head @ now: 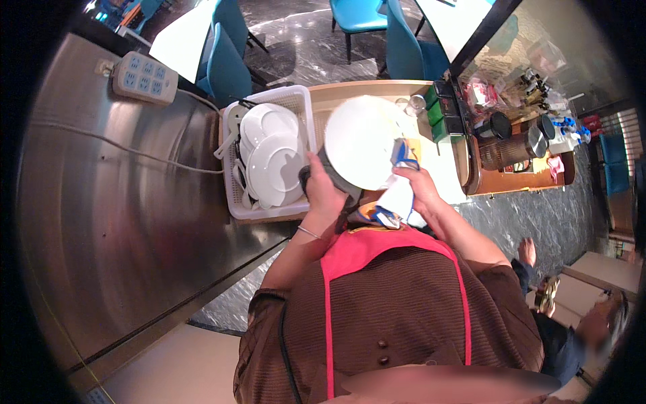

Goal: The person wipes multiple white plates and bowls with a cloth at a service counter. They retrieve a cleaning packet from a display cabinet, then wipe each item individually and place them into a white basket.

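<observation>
A round white plate [361, 144] is held up in front of me, over a light wooden counter. My left hand [325, 189] grips its left edge, with a dark grey cloth [335, 174] between the palm and the plate. At the plate's lower right, my right hand [421, 187] is closed on a white cloth with blue and orange parts [396, 199], which touches the plate and hangs down to my red apron [383, 247]. Left of my hands, a white plastic basket [309, 108] holds several white plates [277, 169] and other white dishes.
A stainless steel counter [126, 212] with a power strip [145, 78] and cable lies on the left. Green and black containers [444, 113] and a drinking glass [415, 105] stand behind the plate. A tray of bottles and jars [520, 187] is at right. Another person [580, 338] is at lower right.
</observation>
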`<action>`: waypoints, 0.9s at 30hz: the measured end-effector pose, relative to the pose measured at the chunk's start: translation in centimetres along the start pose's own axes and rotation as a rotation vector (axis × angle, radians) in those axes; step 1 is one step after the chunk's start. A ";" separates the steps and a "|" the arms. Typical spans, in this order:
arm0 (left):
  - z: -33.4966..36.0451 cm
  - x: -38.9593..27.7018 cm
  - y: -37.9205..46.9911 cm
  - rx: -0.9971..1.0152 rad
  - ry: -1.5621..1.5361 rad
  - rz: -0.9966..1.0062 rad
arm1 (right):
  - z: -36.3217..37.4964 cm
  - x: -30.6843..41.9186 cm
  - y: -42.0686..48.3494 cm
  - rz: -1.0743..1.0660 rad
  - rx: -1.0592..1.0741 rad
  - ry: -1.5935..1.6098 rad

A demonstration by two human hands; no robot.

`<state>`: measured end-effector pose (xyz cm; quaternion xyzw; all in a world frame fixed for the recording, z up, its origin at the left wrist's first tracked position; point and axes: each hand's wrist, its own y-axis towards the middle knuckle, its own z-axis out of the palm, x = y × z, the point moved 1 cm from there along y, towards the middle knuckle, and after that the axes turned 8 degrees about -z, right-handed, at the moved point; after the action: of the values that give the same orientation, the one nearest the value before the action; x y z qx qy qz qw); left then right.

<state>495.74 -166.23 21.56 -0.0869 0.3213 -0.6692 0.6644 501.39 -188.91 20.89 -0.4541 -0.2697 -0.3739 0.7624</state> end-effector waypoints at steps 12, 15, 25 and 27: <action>-4.1 -5.0 -6.0 -0.196 0.061 0.336 | -11.6 -5.1 3.2 -0.011 -0.239 -0.058; -5.6 -6.5 -7.3 -0.191 0.035 0.380 | -10.9 -5.9 5.4 -0.011 -0.231 -0.079; -11.5 -8.7 -9.5 -0.303 -0.046 0.410 | -10.6 -5.7 7.0 0.135 -0.175 -0.229; -12.2 -9.6 -9.8 -0.323 -0.044 0.405 | -11.1 -5.3 6.2 0.165 -0.188 -0.292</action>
<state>481.92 -154.17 20.34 -0.1402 0.4205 -0.4603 0.7692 504.19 -195.26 8.99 -0.5934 -0.3032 -0.2640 0.6973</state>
